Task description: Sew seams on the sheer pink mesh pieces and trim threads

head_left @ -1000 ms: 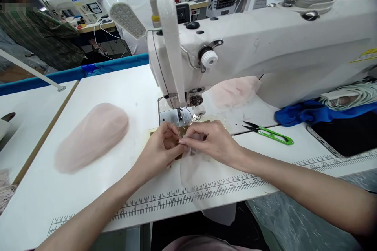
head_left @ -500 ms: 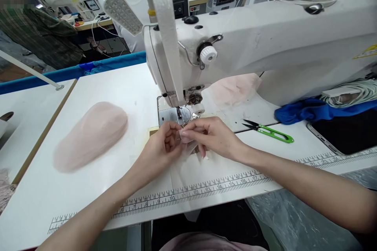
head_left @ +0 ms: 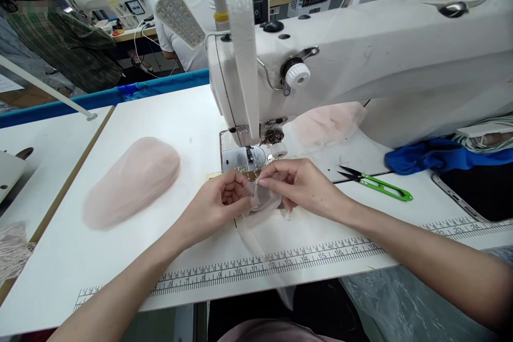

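Both hands pinch a small piece of sheer, pale fabric (head_left: 265, 200) just in front of the sewing machine's needle plate (head_left: 236, 159). My left hand (head_left: 224, 200) has its thumb and fingers closed on the fabric's left side. My right hand (head_left: 298, 184) grips the top right edge between thumb and forefinger. Part of the fabric trails down toward the table's front edge. Above the hands stands the white sewing machine (head_left: 344, 48), with its presser foot (head_left: 250, 155) behind the fingertips. The fabric's held edges are partly hidden by the fingers.
A flat pink sheer piece (head_left: 134, 181) lies left, and more pink fabric (head_left: 328, 124) lies under the machine arm. Green thread snips (head_left: 379, 184), a blue cloth (head_left: 425, 155) and a phone (head_left: 476, 189) are on the right. A printed ruler (head_left: 240, 272) runs along the front edge. Two people sit beyond.
The hands have moved slightly apart, and more of the sheer fabric shows spread between them. The whole view has shifted a little, so the table and machine appear farther right.
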`<state>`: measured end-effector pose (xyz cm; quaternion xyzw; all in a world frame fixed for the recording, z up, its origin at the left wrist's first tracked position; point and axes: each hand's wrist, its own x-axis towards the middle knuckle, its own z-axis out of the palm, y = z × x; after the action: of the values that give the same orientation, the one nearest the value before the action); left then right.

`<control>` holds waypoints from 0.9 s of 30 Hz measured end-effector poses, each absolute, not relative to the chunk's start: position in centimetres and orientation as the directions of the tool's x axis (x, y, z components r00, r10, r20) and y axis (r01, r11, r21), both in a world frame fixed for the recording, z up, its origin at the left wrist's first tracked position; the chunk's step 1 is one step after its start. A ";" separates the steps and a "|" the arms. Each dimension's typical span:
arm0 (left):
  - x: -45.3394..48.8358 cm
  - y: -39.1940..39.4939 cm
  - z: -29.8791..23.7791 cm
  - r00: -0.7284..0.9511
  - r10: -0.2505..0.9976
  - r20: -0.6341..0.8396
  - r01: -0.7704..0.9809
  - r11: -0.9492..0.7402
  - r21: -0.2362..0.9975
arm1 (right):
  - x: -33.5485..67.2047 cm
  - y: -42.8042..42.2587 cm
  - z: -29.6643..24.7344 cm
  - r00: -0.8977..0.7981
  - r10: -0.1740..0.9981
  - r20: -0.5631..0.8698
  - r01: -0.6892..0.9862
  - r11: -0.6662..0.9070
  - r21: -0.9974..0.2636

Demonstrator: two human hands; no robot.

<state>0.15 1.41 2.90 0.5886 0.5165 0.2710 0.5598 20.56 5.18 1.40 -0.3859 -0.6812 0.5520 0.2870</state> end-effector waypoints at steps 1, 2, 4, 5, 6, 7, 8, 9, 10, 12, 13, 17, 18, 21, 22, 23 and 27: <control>0.3 1.3 2.8 0.313 0.916 -0.251 0.322 0.146 0.935 | 20.6 5.1 1.4 -0.541 0.841 -0.023 0.203 0.105 -0.973; 0.4 1.2 2.6 0.305 0.921 -0.243 0.338 0.134 0.932 | 20.6 5.0 1.4 -0.543 0.840 -0.006 0.201 0.122 -0.972; 0.6 1.2 2.5 0.297 0.927 -0.228 0.359 0.113 0.927 | 20.5 4.8 1.5 -0.546 0.837 0.041 0.206 0.182 -0.961; 0.6 1.2 2.4 0.300 0.927 -0.223 0.367 0.103 0.924 | 20.5 4.8 1.6 -0.548 0.834 0.071 0.215 0.222 -0.951; 0.6 1.3 2.4 0.307 0.926 -0.218 0.375 0.093 0.922 | 20.5 4.7 1.6 -0.552 0.827 0.103 0.223 0.266 -0.938; 0.6 1.3 2.4 0.315 0.926 -0.210 0.385 0.077 0.919 | 20.5 4.6 1.6 -0.557 0.819 0.136 0.232 0.310 -0.922; 0.6 1.3 2.4 0.320 0.927 -0.196 0.400 0.055 0.915 | 20.4 4.6 1.6 -0.562 0.810 0.169 0.237 0.353 -0.905; 0.6 1.3 2.4 0.318 0.932 -0.172 0.420 0.025 0.907 | 20.4 4.6 1.6 -0.563 0.801 0.201 0.243 0.393 -0.887; 0.6 1.2 2.4 0.304 0.944 -0.131 0.442 -0.018 0.897 | 20.4 4.6 1.6 -0.563 0.794 0.229 0.248 0.426 -0.870; 0.7 1.1 2.3 0.258 0.966 0.005 0.492 -0.136 0.860 | 20.4 4.5 1.4 -0.552 0.791 0.265 0.267 0.468 -0.843; 0.7 0.9 2.3 0.236 0.968 0.086 0.518 -0.200 0.832 | 20.4 4.5 1.3 -0.544 0.792 0.275 0.280 0.481 -0.831; 0.7 0.6 2.1 0.211 0.930 0.300 0.577 -0.366 0.730 | 20.5 4.3 0.8 -0.538 0.778 0.326 0.308 0.541 -0.783; 0.7 0.5 2.1 0.212 0.924 0.319 0.580 -0.382 0.720 | 20.5 4.3 0.7 -0.542 0.767 0.344 0.305 0.561 -0.770; 0.6 0.5 2.0 0.216 0.909 0.357 0.594 -0.412 0.690 | 20.6 4.2 0.6 -0.563 0.736 0.376 0.300 0.606 -0.737; 0.6 0.5 2.0 0.217 0.904 0.369 0.601 -0.421 0.679 | 20.6 4.1 0.5 -0.573 0.728 0.376 0.303 0.615 -0.728; 0.6 0.5 2.0 0.220 0.898 0.380 0.605 -0.432 0.669 | 20.6 4.1 0.5 -0.583 0.722 0.373 0.308 0.621 -0.721; 0.7 0.5 2.0 0.248 0.870 0.425 0.612 -0.481 0.627 | 20.7 4.1 0.7 -0.621 0.707 0.337 0.330 0.626 -0.706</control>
<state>0.69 0.46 2.05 0.7716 0.4804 0.3809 0.1693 20.73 4.07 0.71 -0.3062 -0.8471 0.3051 0.3091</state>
